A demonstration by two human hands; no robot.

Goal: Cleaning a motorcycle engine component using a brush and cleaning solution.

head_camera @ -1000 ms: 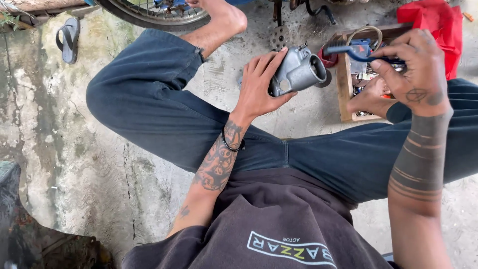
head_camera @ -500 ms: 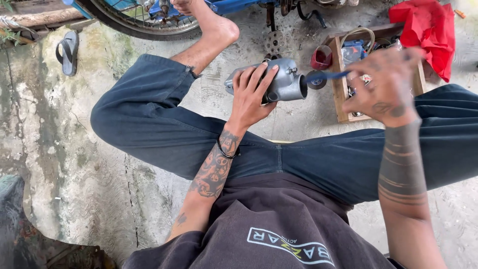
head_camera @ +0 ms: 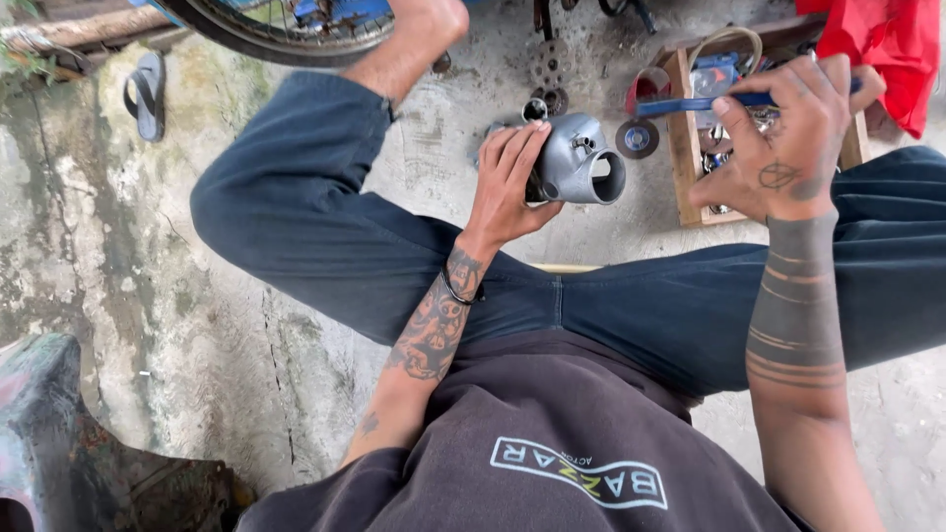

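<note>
Left hand (head_camera: 505, 182) wrapped around grey metal housing (head_camera: 581, 160) at upper centre, round opening facing right. Right hand (head_camera: 788, 138) at upper right clenched on blue-handled tool (head_camera: 690, 103), above wooden box (head_camera: 682, 148) on concrete floor (head_camera: 631, 212).

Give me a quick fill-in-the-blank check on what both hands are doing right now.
1. The left hand holds a grey ____ housing with a round opening.
2. The right hand grips a tool with a ____ handle.
3. Behind the right hand stands an open ____ box of small parts.
4. A ____ cloth lies at the box's far corner.

Missing words: metal; blue; wooden; red
</note>
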